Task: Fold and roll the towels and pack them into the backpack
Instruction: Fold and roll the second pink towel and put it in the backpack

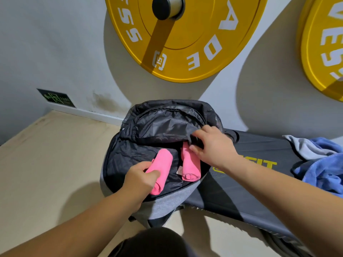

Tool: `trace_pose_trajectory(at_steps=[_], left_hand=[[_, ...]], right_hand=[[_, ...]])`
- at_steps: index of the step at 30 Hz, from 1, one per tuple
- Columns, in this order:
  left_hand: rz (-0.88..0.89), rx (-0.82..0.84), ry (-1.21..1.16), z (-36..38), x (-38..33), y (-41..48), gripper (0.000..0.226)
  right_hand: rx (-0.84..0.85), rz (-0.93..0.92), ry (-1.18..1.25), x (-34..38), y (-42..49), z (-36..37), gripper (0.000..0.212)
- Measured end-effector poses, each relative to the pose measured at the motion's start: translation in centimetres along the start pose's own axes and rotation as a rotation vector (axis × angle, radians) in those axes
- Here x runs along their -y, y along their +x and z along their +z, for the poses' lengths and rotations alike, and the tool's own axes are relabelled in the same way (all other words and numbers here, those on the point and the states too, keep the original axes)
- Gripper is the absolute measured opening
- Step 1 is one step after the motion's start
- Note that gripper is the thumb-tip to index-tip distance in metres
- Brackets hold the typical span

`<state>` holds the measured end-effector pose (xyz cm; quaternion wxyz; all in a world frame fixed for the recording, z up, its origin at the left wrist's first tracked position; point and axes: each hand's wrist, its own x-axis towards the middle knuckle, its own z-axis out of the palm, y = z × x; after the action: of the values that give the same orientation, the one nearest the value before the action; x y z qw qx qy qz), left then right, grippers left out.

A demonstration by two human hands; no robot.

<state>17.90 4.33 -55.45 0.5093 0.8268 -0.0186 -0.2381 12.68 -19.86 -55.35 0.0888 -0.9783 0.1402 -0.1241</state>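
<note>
A grey and black backpack (pixel 163 204) stands open on the end of a black bench, its black lining showing. Two rolled pink towels lie inside. My left hand (pixel 139 179) grips the left pink roll (pixel 163 162) and holds it in the opening. The right pink roll (pixel 190 166) lies beside it, deeper in the bag. My right hand (pixel 211 143) pinches the backpack's upper flap edge near the zipper and holds the opening wide; its fingers also rest at the right roll's top end.
The black bench (pixel 246 182) runs to the right, with a loose blue towel (pixel 323 171) and a grey towel (pixel 306 145) heaped on it. Two yellow weight plates (pixel 185 43) hang on the grey wall behind. Beige floor (pixel 46 154) lies to the left.
</note>
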Motion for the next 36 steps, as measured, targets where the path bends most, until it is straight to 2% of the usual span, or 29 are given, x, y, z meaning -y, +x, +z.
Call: trace_pose_trajectory(at_steps=[3, 5, 8, 11, 15, 18, 19, 22, 26, 29, 31, 33, 36], left_hand=[[0.016, 0.019, -0.023, 0.5, -0.1, 0.0, 0.018], [0.013, 0.009, -0.056, 1.2, -0.4, 0.6, 0.022], [0.02, 0.005, -0.055, 2.7, -0.5, 1.8, 0.015], [0.073, 0.029, -0.022, 4.4, -1.0, 3.0, 0.024], [0.122, 0.058, 0.121, 6.0, -1.3, 4.9, 0.031], [0.107, -0.021, 0.279, 6.0, -0.7, 5.6, 0.049], [0.108, -0.06, 0.283, 5.9, -0.5, 5.7, 0.045], [0.138, -0.104, 0.243, 5.7, 0.0, 6.3, 0.015], [0.142, -0.088, 0.196, 5.5, -0.3, 6.4, 0.012], [0.255, -0.09, 0.396, 4.8, -1.4, 5.7, 0.021], [0.384, -0.117, 0.489, 4.8, -3.4, 4.7, 0.014], [0.491, -0.081, 0.493, 6.0, -6.2, 2.9, 0.016], [0.564, 0.062, 0.457, 10.2, -10.1, -0.2, 0.022]], right_hand=[[0.116, 0.02, -0.039, -0.2, 0.0, 0.7, 0.046], [0.079, 0.01, -0.041, 0.0, 0.5, 0.5, 0.038], [0.032, -0.031, -0.007, 0.5, 1.2, 0.4, 0.027], [-0.007, -0.041, 0.042, 0.7, 1.5, 0.6, 0.022], [-0.086, -0.042, 0.072, 0.0, 1.4, 0.8, 0.024], [-0.066, -0.057, 0.056, -0.3, 1.1, 1.1, 0.03], [-0.056, -0.063, 0.055, -0.3, 1.0, 1.2, 0.031], [-0.045, -0.08, 0.075, -0.4, 0.8, 1.1, 0.03], [-0.009, -0.108, 0.125, -0.8, -0.1, 0.4, 0.025], [0.007, -0.114, 0.139, -1.7, -1.5, -0.8, 0.029], [0.007, -0.076, 0.128, -2.8, -2.6, -1.9, 0.031], [0.015, -0.01, 0.111, -4.2, -4.0, -3.3, 0.035], [0.049, 0.12, 0.083, -7.3, -6.5, -5.1, 0.037]])
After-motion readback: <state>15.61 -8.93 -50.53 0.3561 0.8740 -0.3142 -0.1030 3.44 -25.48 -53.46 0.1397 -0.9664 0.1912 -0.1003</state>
